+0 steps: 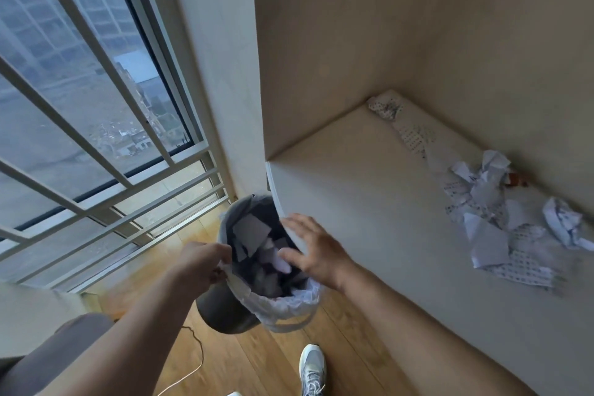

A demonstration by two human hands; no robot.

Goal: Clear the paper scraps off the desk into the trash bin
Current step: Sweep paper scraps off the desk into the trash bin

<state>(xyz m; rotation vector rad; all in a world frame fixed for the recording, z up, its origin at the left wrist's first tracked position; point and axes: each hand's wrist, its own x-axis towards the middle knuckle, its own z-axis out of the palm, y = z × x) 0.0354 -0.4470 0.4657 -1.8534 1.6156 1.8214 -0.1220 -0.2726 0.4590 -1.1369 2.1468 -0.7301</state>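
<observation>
A grey trash bin with a white liner is held tilted beside the desk's left edge, with several paper scraps inside it. My left hand grips the bin's near-left rim and liner. My right hand hovers over the bin's mouth at the desk corner, fingers spread and holding nothing. On the cream desk, a pile of torn and crumpled paper scraps lies at the right by the back wall. A crumpled ball sits in the far corner, and a printed strip lies beside it.
A window with white bars fills the left side. The floor is wood, with a white cable running across it. My shoe stands below the bin. A grey chair arm is at bottom left. A small brown object lies behind the pile.
</observation>
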